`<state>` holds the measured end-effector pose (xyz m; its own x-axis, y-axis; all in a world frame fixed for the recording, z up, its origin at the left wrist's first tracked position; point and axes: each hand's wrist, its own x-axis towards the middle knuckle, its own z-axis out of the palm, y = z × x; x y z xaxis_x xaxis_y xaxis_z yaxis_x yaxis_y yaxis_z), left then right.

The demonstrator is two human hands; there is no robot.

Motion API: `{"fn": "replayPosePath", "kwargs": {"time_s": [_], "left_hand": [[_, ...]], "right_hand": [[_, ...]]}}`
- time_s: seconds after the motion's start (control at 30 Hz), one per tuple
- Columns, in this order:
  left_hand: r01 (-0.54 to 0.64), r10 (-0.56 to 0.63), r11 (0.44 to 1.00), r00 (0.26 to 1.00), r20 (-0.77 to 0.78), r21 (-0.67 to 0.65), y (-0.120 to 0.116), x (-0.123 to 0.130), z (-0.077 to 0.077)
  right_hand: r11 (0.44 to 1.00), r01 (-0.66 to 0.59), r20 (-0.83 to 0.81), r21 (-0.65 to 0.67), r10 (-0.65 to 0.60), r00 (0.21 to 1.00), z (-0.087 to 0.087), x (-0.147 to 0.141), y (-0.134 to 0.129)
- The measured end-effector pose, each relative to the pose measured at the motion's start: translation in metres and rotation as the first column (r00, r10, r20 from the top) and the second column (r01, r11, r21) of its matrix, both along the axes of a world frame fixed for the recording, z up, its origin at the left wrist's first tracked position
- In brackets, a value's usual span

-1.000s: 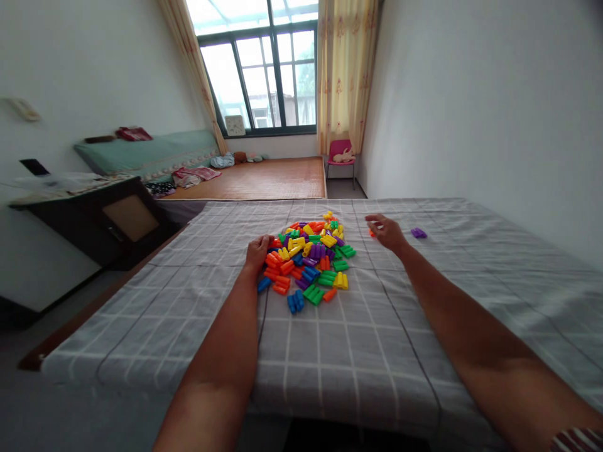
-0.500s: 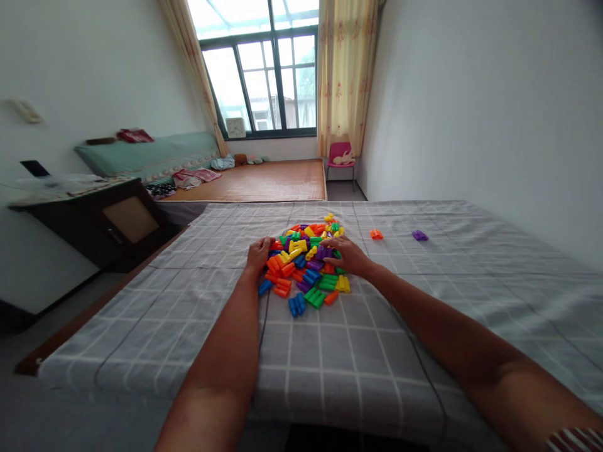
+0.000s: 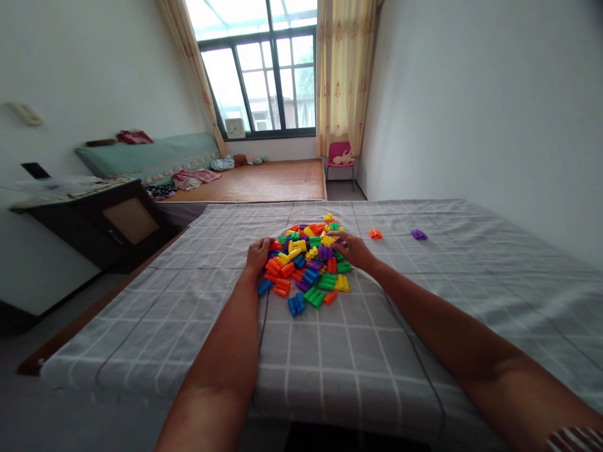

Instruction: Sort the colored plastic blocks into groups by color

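A heap of colourful plastic tube-shaped building blocks lies on the grey checked cloth, in orange, yellow, green, blue and purple. My left hand rests cupped against the heap's left side, fingertips touching an orange block; it appears to hold nothing. At the right side, my right hand reaches over the heap with thumb and fingers apart. Its fingers are near a yellow block and a purple block. A blue block lies at the near edge of the heap.
Apart from the heap, an orange block and a purple block lie to the right on the cloth. A dark cabinet stands at left. Beyond are a bed and a pink chair.
My right hand has drawn slightly to the right, away from the purple block, with its fingers spread. Blocks beneath it have shifted a little. My left hand stays in place.
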<state>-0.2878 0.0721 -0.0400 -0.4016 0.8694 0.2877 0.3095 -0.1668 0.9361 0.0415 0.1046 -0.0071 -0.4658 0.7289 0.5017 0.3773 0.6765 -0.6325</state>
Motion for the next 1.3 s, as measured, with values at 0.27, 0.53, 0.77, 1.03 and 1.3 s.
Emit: {"fn": "replayPosePath", "kwargs": {"time_s": [0.27, 0.53, 0.77, 1.03, 1.3], "left_hand": [[-0.007, 0.007, 1.0, 1.0, -0.02, -0.007, -0.003, 0.002, 0.005], [-0.001, 0.001, 1.0, 1.0, -0.019, -0.003, -0.001, -0.001, 0.001], [-0.002, 0.002, 1.0, 1.0, -0.017, -0.006, 0.004, -0.005, -0.003], [-0.005, 0.005, 1.0, 1.0, -0.028, -0.008, -0.001, -0.002, 0.001], [0.005, -0.005, 1.0, 1.0, -0.023, -0.014, 0.001, -0.005, -0.003]], "right_hand": [[0.972, 0.235, -0.007, -0.002, -0.235, 0.972, -0.009, 0.022, 0.028], [0.79, 0.589, 0.189, 0.169, -0.613, 0.767, -0.021, 0.093, 0.064], [0.835, 0.546, 0.171, 0.071, -0.55, 0.818, -0.041, 0.12, 0.081], [0.885, 0.429, 0.25, 0.181, -0.463, 0.85, -0.057, 0.119, 0.098], [0.876, 0.438, 0.211, 0.201, -0.475, 0.854, -0.055, 0.115, 0.1]]}}
